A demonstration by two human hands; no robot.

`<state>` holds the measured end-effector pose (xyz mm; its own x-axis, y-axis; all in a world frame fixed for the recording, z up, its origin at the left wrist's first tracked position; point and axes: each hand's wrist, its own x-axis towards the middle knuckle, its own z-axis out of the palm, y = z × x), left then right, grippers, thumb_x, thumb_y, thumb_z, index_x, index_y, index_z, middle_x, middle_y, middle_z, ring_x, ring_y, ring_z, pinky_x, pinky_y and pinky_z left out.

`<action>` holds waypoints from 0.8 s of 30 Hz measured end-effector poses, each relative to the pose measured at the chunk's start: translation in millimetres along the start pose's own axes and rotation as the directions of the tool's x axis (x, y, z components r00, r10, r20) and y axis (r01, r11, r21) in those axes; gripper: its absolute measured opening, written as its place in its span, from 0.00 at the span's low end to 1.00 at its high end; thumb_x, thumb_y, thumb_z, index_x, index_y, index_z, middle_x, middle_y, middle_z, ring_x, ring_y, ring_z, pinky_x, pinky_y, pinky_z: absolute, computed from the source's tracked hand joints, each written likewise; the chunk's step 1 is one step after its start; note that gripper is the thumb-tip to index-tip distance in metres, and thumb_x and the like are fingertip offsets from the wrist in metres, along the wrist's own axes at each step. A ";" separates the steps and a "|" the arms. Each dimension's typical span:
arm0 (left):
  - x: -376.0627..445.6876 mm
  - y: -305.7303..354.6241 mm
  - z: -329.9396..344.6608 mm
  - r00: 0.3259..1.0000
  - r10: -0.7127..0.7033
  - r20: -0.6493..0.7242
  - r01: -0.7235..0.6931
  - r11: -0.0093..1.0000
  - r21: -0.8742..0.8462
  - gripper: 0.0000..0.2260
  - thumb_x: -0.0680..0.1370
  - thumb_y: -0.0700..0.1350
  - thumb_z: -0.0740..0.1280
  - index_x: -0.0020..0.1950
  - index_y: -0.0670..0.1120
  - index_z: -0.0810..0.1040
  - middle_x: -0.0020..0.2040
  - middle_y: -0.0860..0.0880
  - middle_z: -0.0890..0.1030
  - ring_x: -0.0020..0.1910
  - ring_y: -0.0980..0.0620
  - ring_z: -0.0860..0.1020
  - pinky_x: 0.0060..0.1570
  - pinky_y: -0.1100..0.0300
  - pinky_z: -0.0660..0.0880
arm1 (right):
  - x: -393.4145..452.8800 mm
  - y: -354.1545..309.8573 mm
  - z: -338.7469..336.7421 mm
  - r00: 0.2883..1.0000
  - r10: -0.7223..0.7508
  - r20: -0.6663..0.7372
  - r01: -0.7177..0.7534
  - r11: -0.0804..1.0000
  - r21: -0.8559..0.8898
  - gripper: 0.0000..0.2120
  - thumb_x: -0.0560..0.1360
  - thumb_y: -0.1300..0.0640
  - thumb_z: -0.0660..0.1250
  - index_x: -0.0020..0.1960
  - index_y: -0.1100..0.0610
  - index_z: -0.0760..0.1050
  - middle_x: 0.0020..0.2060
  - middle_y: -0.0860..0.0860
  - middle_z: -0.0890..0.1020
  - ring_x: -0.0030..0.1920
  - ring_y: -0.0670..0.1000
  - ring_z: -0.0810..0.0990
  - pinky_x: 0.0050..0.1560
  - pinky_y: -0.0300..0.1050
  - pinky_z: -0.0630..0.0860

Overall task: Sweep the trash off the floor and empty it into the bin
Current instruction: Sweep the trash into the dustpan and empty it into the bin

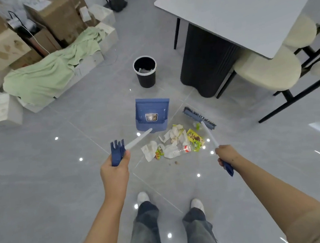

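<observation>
A pile of trash (173, 143), crumpled white paper and coloured wrappers, lies on the grey tiled floor in front of my feet. A blue dustpan (152, 113) stands on the floor just beyond the pile, on its left side. My left hand (114, 171) grips the dark blue top of the dustpan's long white handle. The blue broom head (199, 117) rests on the floor at the pile's far right edge. My right hand (227, 155) grips the broom's white handle near its blue end. A black bin (145, 72) with a white rim stands farther ahead, beyond the dustpan.
A grey table (242, 11) with a dark pedestal base (206, 63) and cream stools (269, 71) fills the right. Cardboard boxes (55, 16) and white foam blocks with a green cloth (50, 71) draped over them crowd the left. A black router (117, 4) sits on the floor far back.
</observation>
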<state>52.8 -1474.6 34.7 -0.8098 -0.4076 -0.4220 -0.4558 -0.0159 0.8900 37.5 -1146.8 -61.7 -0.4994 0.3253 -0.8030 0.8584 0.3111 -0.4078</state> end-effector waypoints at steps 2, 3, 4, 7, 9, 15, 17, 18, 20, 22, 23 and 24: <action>-9.7 -7.5 26.4 1.000 0.002 -0.028 -0.002 1.000 -0.001 0.13 0.76 0.42 0.70 0.32 0.48 0.73 0.28 0.48 0.66 0.28 0.51 0.63 0.30 0.60 0.62 | 30.8 0.9 -27.2 1.000 -0.025 0.002 0.025 0.998 -0.050 0.07 0.76 0.65 0.53 0.50 0.66 0.68 0.26 0.58 0.72 0.23 0.53 0.69 0.26 0.40 0.66; -15.0 -12.7 39.8 0.999 -0.006 -0.052 0.006 1.000 -0.005 0.13 0.76 0.42 0.70 0.33 0.47 0.73 0.28 0.47 0.66 0.27 0.51 0.63 0.30 0.60 0.61 | 46.7 2.1 -39.8 0.999 -0.034 0.004 0.034 0.996 -0.081 0.08 0.77 0.64 0.53 0.51 0.66 0.69 0.26 0.58 0.72 0.24 0.53 0.70 0.27 0.40 0.66; -19.7 -19.6 57.1 0.998 -0.015 -0.057 0.013 1.000 -0.027 0.13 0.76 0.42 0.70 0.32 0.47 0.73 0.28 0.48 0.66 0.27 0.51 0.62 0.29 0.61 0.61 | 67.6 3.5 -54.5 0.999 -0.047 0.005 0.047 0.992 -0.118 0.09 0.77 0.64 0.53 0.53 0.67 0.69 0.27 0.58 0.73 0.24 0.53 0.70 0.27 0.40 0.67; -29.5 -32.3 82.9 0.995 -0.058 -0.087 0.054 0.997 -0.046 0.16 0.76 0.42 0.70 0.29 0.50 0.71 0.25 0.52 0.65 0.25 0.53 0.61 0.27 0.63 0.60 | 112.0 9.2 -78.8 0.999 -0.046 0.017 0.048 0.985 -0.167 0.12 0.77 0.65 0.51 0.58 0.65 0.69 0.30 0.58 0.72 0.26 0.54 0.70 0.25 0.39 0.67; -32.7 -43.0 101.1 0.991 -0.086 -0.104 0.079 0.994 -0.068 0.16 0.76 0.41 0.69 0.30 0.49 0.70 0.22 0.55 0.64 0.22 0.56 0.61 0.23 0.67 0.60 | 146.3 16.8 -91.4 0.999 -0.041 0.031 0.046 0.976 -0.213 0.16 0.78 0.66 0.50 0.62 0.64 0.68 0.31 0.58 0.72 0.26 0.54 0.71 0.25 0.40 0.67; -42.9 -60.1 132.9 0.982 -0.122 -0.145 0.125 0.992 0.014 0.13 0.76 0.42 0.69 0.34 0.47 0.71 0.22 0.54 0.64 0.20 0.58 0.60 0.20 0.68 0.59 | 183.8 59.0 -102.8 0.997 -0.020 0.079 0.056 0.869 -0.491 0.24 0.78 0.63 0.52 0.73 0.59 0.59 0.35 0.60 0.74 0.25 0.54 0.70 0.24 0.41 0.68; -50.2 -61.2 141.3 0.984 -0.101 -0.144 0.115 0.989 0.095 0.14 0.76 0.42 0.69 0.32 0.47 0.70 0.25 0.50 0.63 0.22 0.55 0.59 0.23 0.65 0.59 | 172.6 82.2 -111.8 0.997 -0.004 0.083 0.046 0.861 -0.507 0.28 0.77 0.63 0.51 0.77 0.55 0.55 0.46 0.59 0.73 0.27 0.54 0.70 0.25 0.41 0.68; -54.7 -61.1 144.7 0.986 -0.093 -0.140 0.111 0.986 0.124 0.15 0.76 0.42 0.69 0.31 0.48 0.70 0.26 0.49 0.63 0.24 0.53 0.59 0.25 0.64 0.59 | 165.0 93.3 -116.2 0.996 0.023 0.087 0.024 0.864 -0.504 0.29 0.77 0.62 0.51 0.78 0.54 0.52 0.50 0.59 0.72 0.28 0.53 0.70 0.25 0.41 0.69; -65.7 -60.6 149.5 0.988 -0.083 -0.129 0.105 0.980 0.170 0.16 0.76 0.42 0.69 0.30 0.49 0.70 0.26 0.49 0.63 0.26 0.51 0.60 0.28 0.62 0.59 | 144.6 113.9 -126.2 0.993 0.075 0.090 -0.022 0.872 -0.490 0.30 0.77 0.62 0.50 0.78 0.52 0.50 0.51 0.58 0.72 0.29 0.53 0.70 0.26 0.42 0.69; -75.0 -62.3 147.0 0.990 -0.076 -0.120 0.101 0.970 0.222 0.16 0.76 0.42 0.70 0.30 0.49 0.70 0.26 0.50 0.64 0.28 0.50 0.61 0.30 0.60 0.60 | 122.6 130.6 -132.7 0.988 0.114 0.104 -0.050 0.873 -0.485 0.29 0.78 0.62 0.50 0.78 0.52 0.50 0.46 0.57 0.73 0.29 0.52 0.70 0.25 0.41 0.69; -78.7 -63.6 143.5 0.991 -0.071 -0.114 0.098 0.963 0.251 0.15 0.76 0.42 0.70 0.30 0.49 0.71 0.25 0.51 0.65 0.28 0.50 0.61 0.31 0.59 0.61 | 111.5 136.1 -134.6 0.984 0.126 0.122 -0.051 0.872 -0.487 0.29 0.78 0.63 0.50 0.78 0.53 0.50 0.41 0.56 0.73 0.28 0.52 0.70 0.24 0.41 0.69; -83.9 -63.9 139.3 0.993 -0.064 -0.103 0.091 0.956 0.280 0.14 0.76 0.42 0.70 0.32 0.48 0.72 0.23 0.53 0.65 0.28 0.50 0.61 0.31 0.59 0.61 | 98.3 140.9 -137.5 0.981 0.134 0.140 -0.051 0.874 -0.483 0.29 0.78 0.64 0.49 0.78 0.54 0.51 0.38 0.56 0.72 0.27 0.52 0.70 0.23 0.40 0.68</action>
<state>98.4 -1312.2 -10.8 -0.7363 -0.4977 -0.4583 -0.6127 0.2033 0.7637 93.3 -948.2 -138.3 -0.3581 0.2356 -0.9035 0.7193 0.6865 -0.1061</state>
